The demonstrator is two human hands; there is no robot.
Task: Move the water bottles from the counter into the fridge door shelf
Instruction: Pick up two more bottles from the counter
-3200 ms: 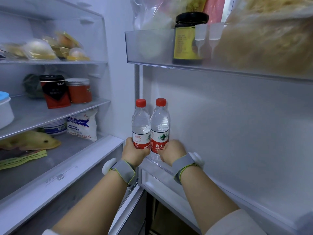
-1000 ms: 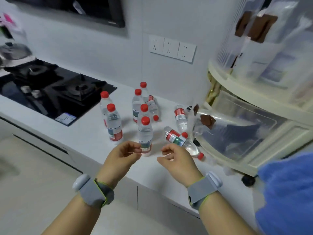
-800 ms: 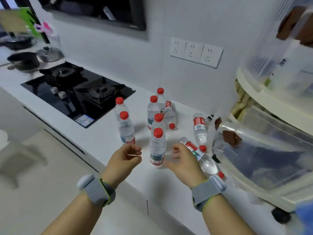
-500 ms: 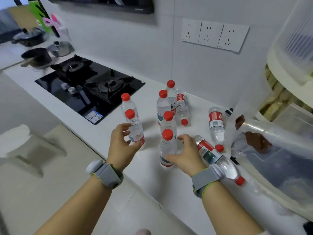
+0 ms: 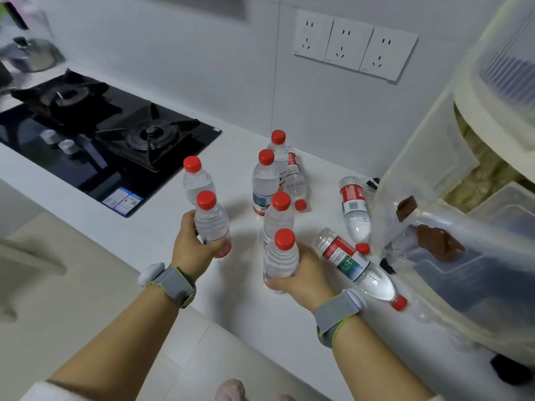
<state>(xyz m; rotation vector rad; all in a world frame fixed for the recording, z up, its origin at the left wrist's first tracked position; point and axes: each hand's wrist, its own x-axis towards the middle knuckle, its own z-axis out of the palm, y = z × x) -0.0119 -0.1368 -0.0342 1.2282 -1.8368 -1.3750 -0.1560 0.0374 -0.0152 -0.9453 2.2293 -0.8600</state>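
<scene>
Now, everything placed from the gas hob [image 5: 110,134] set into the white counter [image 5: 162,227]:
Left hand: my left hand [image 5: 194,247] is wrapping round the near-left bottle [image 5: 212,227], fingers closed on its lower body; it is standing upright just off the hob's front right corner.
Right hand: my right hand [image 5: 301,279] is clasping the nearest bottle [image 5: 279,260] low on its body, thumb across the front, further right of the hob, near the counter's front edge.
Standing bottles: four more are standing upright to the hob's right: the far-left bottle [image 5: 198,180] just behind the one in my left hand, the middle bottle [image 5: 278,217] just behind the one in my right, then the two back bottles [image 5: 265,183] toward the wall.
Lying bottles: three are lying on their sides well right of the hob: one [image 5: 295,180] beside the back pair, one [image 5: 354,209] near the clear storage bin [image 5: 463,256], one [image 5: 356,266] just beside my right wrist.
Wrists: I am wearing grey wristbands [image 5: 176,285] on both.
Wall: the triple socket [image 5: 354,44] is sitting above the bottles.
</scene>
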